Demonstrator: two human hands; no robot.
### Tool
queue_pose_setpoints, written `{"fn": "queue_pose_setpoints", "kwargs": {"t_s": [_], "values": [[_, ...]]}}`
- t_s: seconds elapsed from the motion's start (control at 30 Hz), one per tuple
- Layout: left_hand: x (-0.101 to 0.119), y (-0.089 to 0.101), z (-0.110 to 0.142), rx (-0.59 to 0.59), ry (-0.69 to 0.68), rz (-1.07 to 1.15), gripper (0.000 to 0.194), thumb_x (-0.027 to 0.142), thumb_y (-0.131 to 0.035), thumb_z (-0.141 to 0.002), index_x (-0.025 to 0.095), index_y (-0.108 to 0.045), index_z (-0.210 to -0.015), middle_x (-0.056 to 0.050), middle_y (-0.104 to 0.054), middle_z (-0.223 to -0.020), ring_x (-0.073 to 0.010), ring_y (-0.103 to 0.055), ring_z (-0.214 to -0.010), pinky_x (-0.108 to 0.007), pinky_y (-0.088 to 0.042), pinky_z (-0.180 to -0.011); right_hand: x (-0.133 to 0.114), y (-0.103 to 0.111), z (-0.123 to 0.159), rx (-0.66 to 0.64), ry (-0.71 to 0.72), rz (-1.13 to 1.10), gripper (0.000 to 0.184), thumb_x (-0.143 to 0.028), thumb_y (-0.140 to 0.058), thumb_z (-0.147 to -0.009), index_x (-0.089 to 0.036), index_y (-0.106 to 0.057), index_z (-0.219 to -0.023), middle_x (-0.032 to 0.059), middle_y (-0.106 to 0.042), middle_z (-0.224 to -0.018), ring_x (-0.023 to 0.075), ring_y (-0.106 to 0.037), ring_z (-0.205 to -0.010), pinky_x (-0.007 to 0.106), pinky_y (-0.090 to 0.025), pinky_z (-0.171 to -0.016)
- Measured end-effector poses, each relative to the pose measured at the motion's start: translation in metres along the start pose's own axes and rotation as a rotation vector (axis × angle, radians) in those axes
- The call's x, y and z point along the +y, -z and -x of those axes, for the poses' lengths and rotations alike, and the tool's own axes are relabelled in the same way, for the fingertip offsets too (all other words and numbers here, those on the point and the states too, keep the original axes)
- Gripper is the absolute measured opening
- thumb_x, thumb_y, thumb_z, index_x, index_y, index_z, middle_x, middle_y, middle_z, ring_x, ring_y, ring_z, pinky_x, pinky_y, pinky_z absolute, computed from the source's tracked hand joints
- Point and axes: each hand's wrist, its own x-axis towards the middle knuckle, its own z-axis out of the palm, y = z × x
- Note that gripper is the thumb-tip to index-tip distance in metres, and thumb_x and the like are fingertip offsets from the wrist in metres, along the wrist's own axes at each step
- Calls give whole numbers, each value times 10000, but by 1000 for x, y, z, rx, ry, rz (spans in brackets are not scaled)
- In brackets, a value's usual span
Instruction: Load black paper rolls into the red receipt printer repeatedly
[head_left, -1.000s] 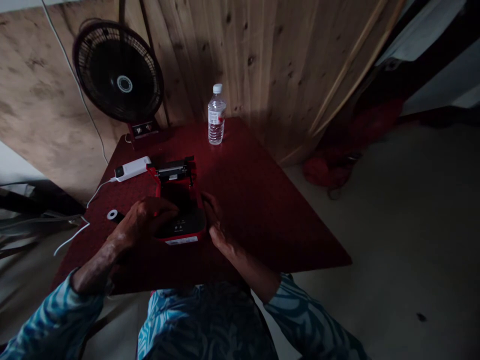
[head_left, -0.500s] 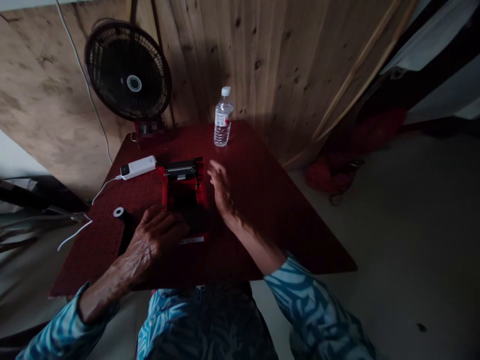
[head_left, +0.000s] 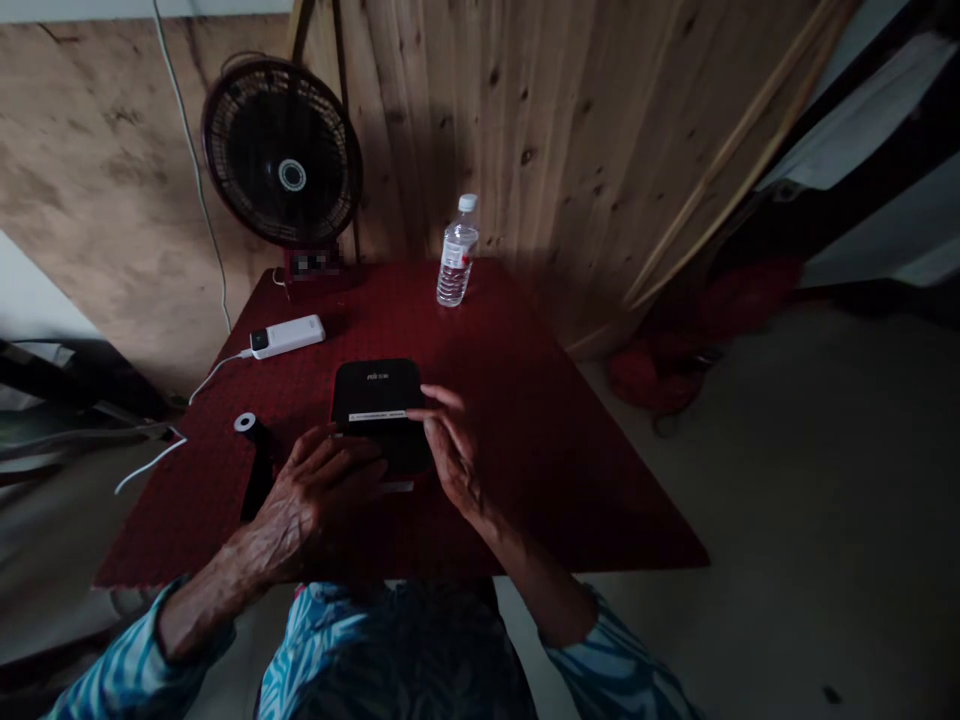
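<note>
Red tabletop, lid now lowered, right fingers parted, empty, left fingers' grip unclear

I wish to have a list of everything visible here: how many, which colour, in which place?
table: one, dark red, centre
box-shaped device: one, mostly black, table's front
white gadget: one, white with dark end, table's left back
roll: one, white end and dark side, table's left
bottle: one, clear and white, table's back
fan: one, black and dark red, table's back left
cables: count unclear, whitish, left side
wall: one, brown wood, behind the table
poles: apparently two, brown, right
bundle: one, red, right of the table
cloth: one, white, upper right
floor: one, grey, around the table
left hand: one, bare, device's front left
right hand: one, bare, device's right edge
sleeves: two, blue and white, forearms
</note>
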Motion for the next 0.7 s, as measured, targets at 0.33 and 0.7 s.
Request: {"fn": "queue_pose_setpoints", "kwargs": {"t_s": [0.33,0.7], "values": [[-20,4,13,56,235,-202,493,493,-520,-996,169,-589,-1361,-176,-677,-1314,-329,-621,-1121,-474,-446,-982,6,-8,6,48,3,-12,502,-592,-317,-1024,-297,-722,-1056,70,-597,-1327,241,-579,-1269,458,-460,-1101],[-23,-1,23,58,300,-40,470,497,-569,-967,237,-622,-1355,-138,-660,-1380,-340,-619,-1229,-512,-429,-1069,14,-7,9,4,23,16,544,-605,-270,-1025,-320,-729,-1081,46,-598,-1348,245,-561,-1300,469,-437,-1130]]}}
